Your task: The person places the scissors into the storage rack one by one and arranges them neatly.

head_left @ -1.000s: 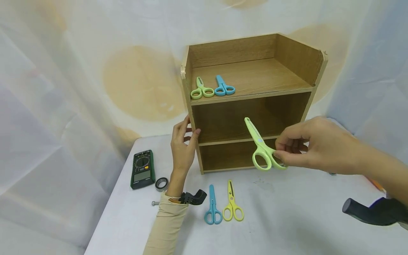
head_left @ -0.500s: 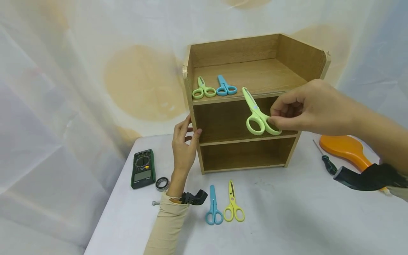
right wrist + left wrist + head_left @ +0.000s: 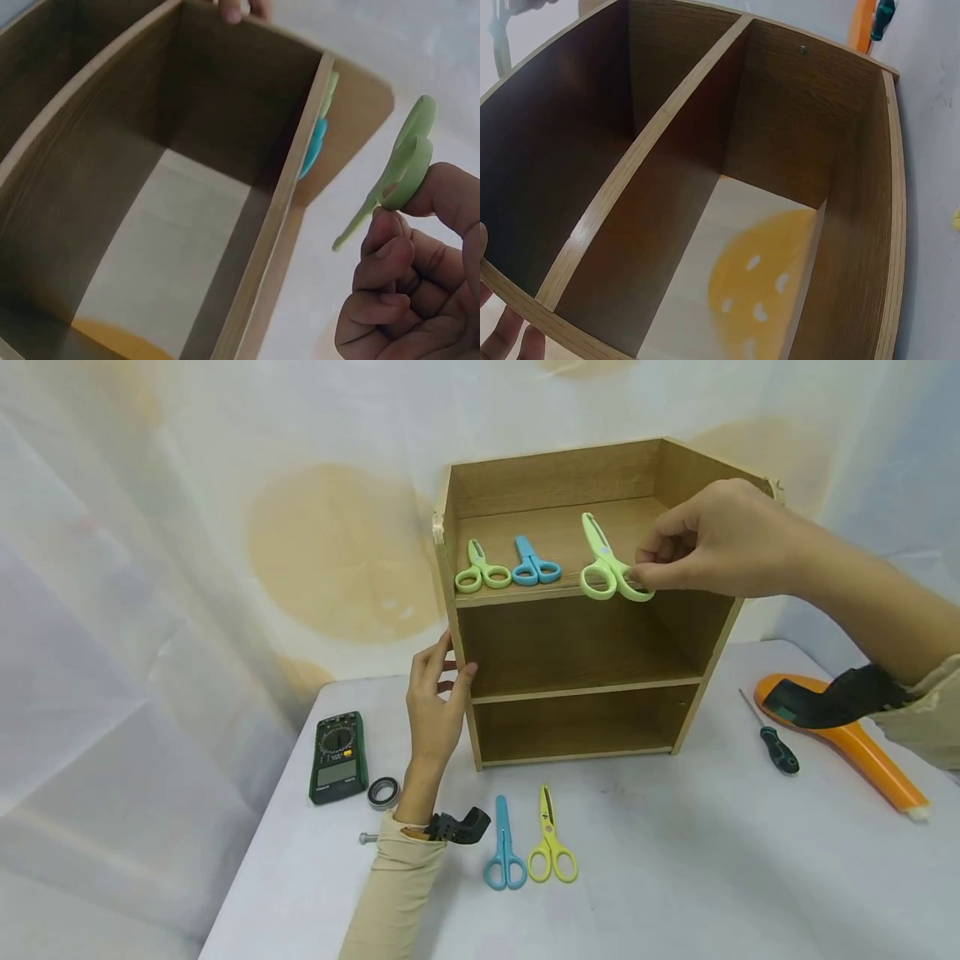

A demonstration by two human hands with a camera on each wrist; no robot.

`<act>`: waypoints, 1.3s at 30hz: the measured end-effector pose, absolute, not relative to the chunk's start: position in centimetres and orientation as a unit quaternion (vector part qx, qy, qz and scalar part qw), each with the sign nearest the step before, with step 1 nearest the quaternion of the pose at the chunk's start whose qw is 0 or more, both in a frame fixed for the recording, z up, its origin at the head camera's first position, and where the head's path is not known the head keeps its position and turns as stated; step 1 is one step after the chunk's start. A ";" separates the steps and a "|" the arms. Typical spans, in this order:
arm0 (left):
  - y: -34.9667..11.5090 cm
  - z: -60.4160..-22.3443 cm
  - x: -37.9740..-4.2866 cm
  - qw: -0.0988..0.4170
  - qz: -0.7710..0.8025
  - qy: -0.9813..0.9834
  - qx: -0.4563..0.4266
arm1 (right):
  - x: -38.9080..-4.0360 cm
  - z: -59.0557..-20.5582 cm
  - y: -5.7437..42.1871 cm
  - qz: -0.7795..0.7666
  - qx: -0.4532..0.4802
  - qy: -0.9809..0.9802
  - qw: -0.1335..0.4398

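Observation:
My right hand (image 3: 716, 539) pinches a handle loop of light green scissors (image 3: 602, 553) between thumb and fingers. Their blades point up and away, in front of the top shelf of a small wooden shelf unit (image 3: 588, 692). In the right wrist view the scissors (image 3: 409, 169) show edge-on, apart from the wood. My left hand (image 3: 435, 710) grips the unit's left side panel, thumb at the front edge and fingers behind. On the top shelf lie other light green scissors (image 3: 480, 568) and blue scissors (image 3: 531, 564), side by side at the left.
On the white table before the unit lie blue scissors (image 3: 503, 852) and yellow scissors (image 3: 550, 843). A multimeter (image 3: 338, 758), a ring bearing (image 3: 383, 792) and a bolt (image 3: 367, 838) are at left. At right are a screwdriver (image 3: 776, 745) and an orange paddle-shaped thing (image 3: 873, 760).
My right hand has lifted the light green scissors from in front of the lower shelves to top shelf height. The left hand keeps its hold on the side panel.

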State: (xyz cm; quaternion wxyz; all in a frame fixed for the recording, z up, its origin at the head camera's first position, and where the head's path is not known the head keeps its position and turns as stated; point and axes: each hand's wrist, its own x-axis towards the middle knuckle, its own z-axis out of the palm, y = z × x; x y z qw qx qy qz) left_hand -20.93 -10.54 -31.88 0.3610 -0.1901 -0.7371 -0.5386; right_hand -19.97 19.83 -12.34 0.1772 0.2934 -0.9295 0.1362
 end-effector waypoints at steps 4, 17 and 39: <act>-10.6 -31.9 -20.8 0.364 -0.535 -0.739 -0.186 | -21.6 -12.1 19.5 0.127 0.293 -0.932 0.172; -10.3 -32.1 -20.6 0.362 -0.535 -0.738 -0.193 | -25.0 -11.7 19.1 0.084 0.258 -0.954 0.125; -9.4 -31.7 -20.2 0.366 -0.536 -0.734 -0.202 | -25.9 -11.9 19.1 0.052 0.246 -0.961 0.119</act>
